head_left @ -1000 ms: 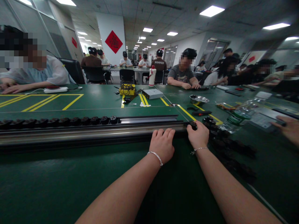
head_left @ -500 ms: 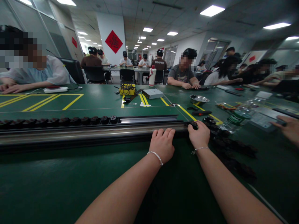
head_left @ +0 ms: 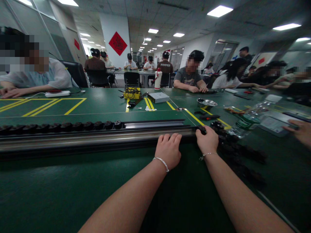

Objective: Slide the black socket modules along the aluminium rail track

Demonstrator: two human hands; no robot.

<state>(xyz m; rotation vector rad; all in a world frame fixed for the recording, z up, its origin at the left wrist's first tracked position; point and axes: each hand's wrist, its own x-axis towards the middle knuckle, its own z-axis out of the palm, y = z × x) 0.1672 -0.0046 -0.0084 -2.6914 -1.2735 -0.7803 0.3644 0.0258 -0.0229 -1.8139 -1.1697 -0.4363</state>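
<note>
A long metal rail (head_left: 80, 141) with black edges lies across the green table. My left hand (head_left: 168, 150) is closed over its near side close to the right end, fingers curled onto the top and thumb hidden. Just to the right, my right hand (head_left: 208, 139) pinches a small black part (head_left: 201, 129) at the rail's end; my fingers cover much of it. Behind the rail, a second black track (head_left: 155, 124) carries a row of round black pieces (head_left: 77, 126) along its left portion. A dark heap of similar black parts (head_left: 243, 152) sits right of my right hand.
A plastic water bottle (head_left: 250, 118) leans at the right, near a grey box (head_left: 274, 124) and another person's hand (head_left: 300, 131). Farther back are a metal bowl (head_left: 206, 103), a silver box (head_left: 158, 97), a yellow box with cables (head_left: 132, 93) and a white flask (head_left: 158, 79).
Both my hands keep their places on the rail and the small black part. At the far right, a standing person's head has shifted slightly to the right.
</note>
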